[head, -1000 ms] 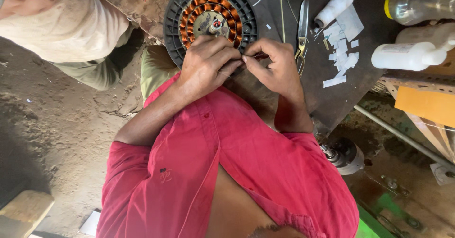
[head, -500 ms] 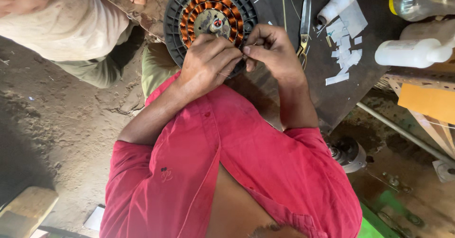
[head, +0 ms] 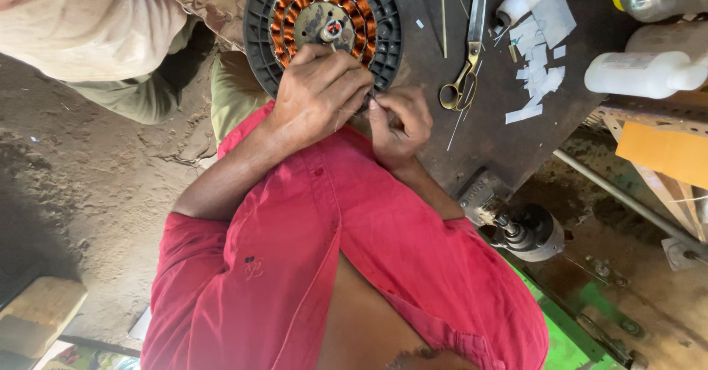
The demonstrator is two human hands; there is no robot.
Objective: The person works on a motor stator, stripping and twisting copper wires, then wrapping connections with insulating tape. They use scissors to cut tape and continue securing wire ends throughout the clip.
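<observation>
both hands (head: 321,93) (head: 398,119) pinch a thin wire (head: 352,110), grips closed, at the copper-wound stator (head: 322,23) rim.

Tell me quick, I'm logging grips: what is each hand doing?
Left hand: closed, fingers pressing on the round motor stator.
Right hand: closed, pinching something thin; cannot tell what.

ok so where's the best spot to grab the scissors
Probably by the brass-coloured loop handles, coming from the near table edge. The scissors lie flat and closed, blades pointing away, handles nearest the right hand with bare table around them.
</observation>
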